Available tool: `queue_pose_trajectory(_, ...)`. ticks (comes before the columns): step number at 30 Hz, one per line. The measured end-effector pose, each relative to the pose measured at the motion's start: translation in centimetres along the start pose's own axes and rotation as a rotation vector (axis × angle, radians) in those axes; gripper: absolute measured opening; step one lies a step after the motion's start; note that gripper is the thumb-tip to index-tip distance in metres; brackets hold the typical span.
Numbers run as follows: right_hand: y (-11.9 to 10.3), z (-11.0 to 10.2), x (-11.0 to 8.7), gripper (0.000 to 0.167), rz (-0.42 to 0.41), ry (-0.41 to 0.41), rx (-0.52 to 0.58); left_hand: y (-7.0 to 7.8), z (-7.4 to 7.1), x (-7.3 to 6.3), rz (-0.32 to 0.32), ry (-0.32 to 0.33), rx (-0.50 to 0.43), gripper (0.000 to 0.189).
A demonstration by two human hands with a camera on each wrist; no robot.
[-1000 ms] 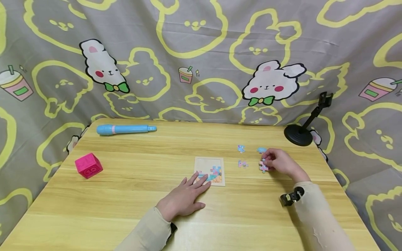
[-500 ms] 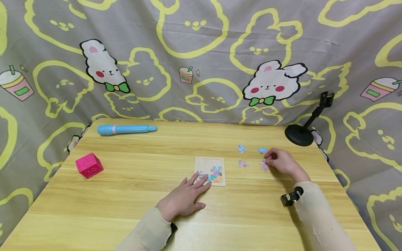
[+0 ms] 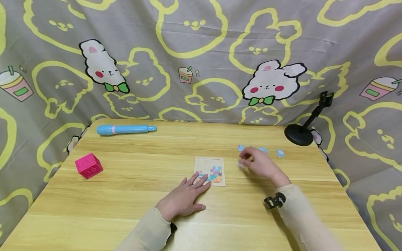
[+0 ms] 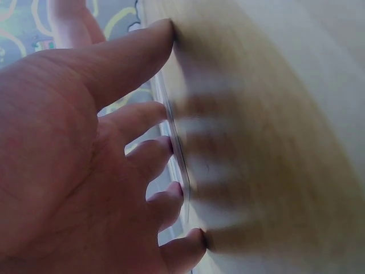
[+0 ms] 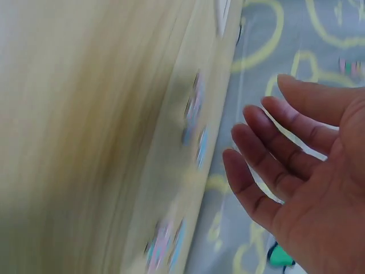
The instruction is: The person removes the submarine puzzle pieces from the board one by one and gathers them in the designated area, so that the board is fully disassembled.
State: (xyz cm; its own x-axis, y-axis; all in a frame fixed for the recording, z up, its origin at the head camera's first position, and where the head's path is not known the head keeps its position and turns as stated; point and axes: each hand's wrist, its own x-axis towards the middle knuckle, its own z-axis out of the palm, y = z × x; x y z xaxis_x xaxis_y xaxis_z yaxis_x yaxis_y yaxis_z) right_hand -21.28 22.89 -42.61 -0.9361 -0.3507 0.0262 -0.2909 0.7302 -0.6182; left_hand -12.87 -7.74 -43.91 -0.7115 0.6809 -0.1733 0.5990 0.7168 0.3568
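My left hand lies with spread, straight fingers on the lower left of a small wooden puzzle tray, partly filled with printed pieces. In the left wrist view the fingertips touch the tray's edge. My right hand hovers over the loose jigsaw pieces, fingers loosely bent; the right wrist view shows no piece between them. A pink jigsaw piece is partly covered by its fingertips. Blue pieces lie just behind, with another blue piece and a blue-pink piece to the right.
A pink cube sits on the table's left side. Behind it lies a blue toy microphone. A black stand rises at the back right corner, before a patterned curtain.
My right hand has left the pink piece on the right and moved left, over the piece nearer the tray. A blue-pink piece at the far right has come into sight. The left hand stays still.
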Motion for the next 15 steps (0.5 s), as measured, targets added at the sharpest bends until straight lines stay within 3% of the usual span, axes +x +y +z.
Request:
queue_pose_trajectory(9, -4.1, 3.5, 1.4, 0.025, -0.139, -0.127, -0.07, 0.0, 0.0, 0.0, -0.003, 0.0, 0.002, 0.07)
queue_pose_trajectory(15, -5.5, 5.3, 2.2, 0.029, -0.151, -0.185, -0.121, 0.0, 0.0, 0.0, 0.001, 0.006, 0.005, 0.07)
